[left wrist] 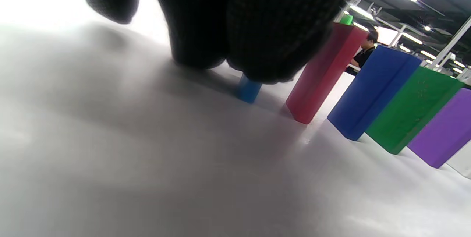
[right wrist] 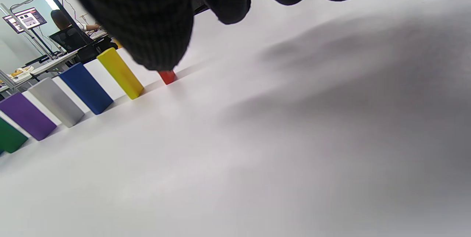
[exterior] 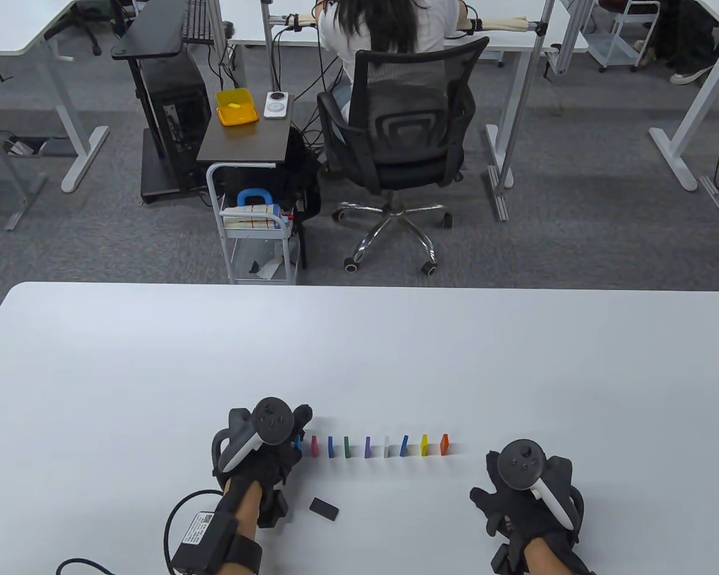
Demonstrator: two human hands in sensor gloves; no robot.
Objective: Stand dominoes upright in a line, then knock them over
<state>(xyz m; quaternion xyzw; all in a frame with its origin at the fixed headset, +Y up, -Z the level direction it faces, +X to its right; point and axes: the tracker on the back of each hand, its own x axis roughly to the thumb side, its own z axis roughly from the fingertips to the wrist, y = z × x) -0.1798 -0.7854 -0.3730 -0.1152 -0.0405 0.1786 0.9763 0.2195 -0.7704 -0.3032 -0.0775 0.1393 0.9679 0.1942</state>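
A row of small upright plastic dominoes stood on the white tabletop (exterior: 359, 359), running from left to right: light blue domino (exterior: 298, 444), pink-red domino (exterior: 314, 446), dark blue domino (exterior: 331, 447), green domino (exterior: 347, 447), purple domino (exterior: 367, 447), grey-white domino (exterior: 386, 447), a second blue domino (exterior: 404, 445), yellow domino (exterior: 424, 445) and orange-red domino (exterior: 444, 444). Each stood apart from its neighbours.

The left hand (exterior: 263, 446), in a black sensor glove, lay at the left end of the row. In the left wrist view its fingertips (left wrist: 265, 45) covered the top of the light blue domino, whose base rested on the tabletop; whether the fingers pinched it or merely touched it could not be told.

The right hand (exterior: 524, 488) rested on the tabletop, near the orange-red domino but apart from it, fingers loosely spread and holding nothing.

A flat black rectangular block (exterior: 324, 509) lay on the tabletop just beside the left wrist, in front of the row.
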